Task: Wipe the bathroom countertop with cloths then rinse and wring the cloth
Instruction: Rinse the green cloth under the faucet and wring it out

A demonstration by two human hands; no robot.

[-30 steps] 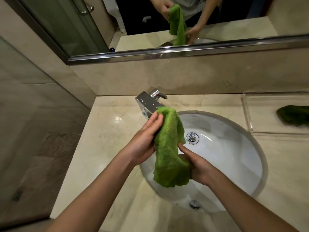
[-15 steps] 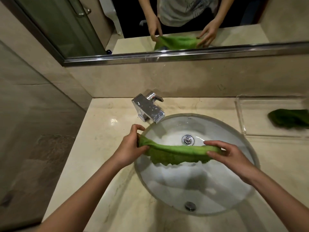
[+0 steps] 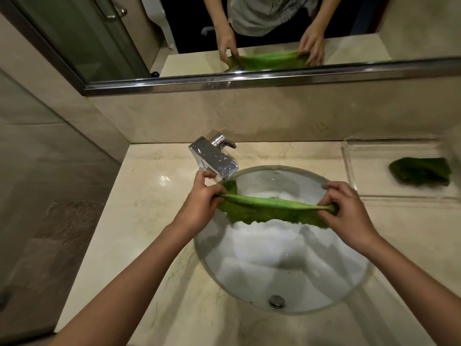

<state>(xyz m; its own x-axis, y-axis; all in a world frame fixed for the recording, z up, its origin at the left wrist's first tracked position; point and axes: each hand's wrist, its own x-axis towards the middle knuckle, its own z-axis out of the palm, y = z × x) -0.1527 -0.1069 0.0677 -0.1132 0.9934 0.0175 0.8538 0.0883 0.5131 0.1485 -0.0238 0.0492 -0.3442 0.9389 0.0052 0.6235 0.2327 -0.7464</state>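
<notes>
A green cloth (image 3: 269,208) is stretched sideways over the back part of the white sink basin (image 3: 282,260). My left hand (image 3: 202,198) pinches its left end just in front of the chrome faucet (image 3: 214,158). My right hand (image 3: 346,208) grips its right end near the basin's right rim. The cloth's lower edge hangs loose between my hands. The beige marble countertop (image 3: 149,216) surrounds the basin.
A clear tray (image 3: 369,171) stands at the back right with a second, darker green cloth (image 3: 421,172) in it. A mirror (image 3: 249,33) runs along the back wall and reflects my hands. A wall closes the left side.
The cloth hung in a vertical bunch a second ago; my hands have pulled apart and drawn it out sideways. Since half a second ago the stretch is wider and tauter.
</notes>
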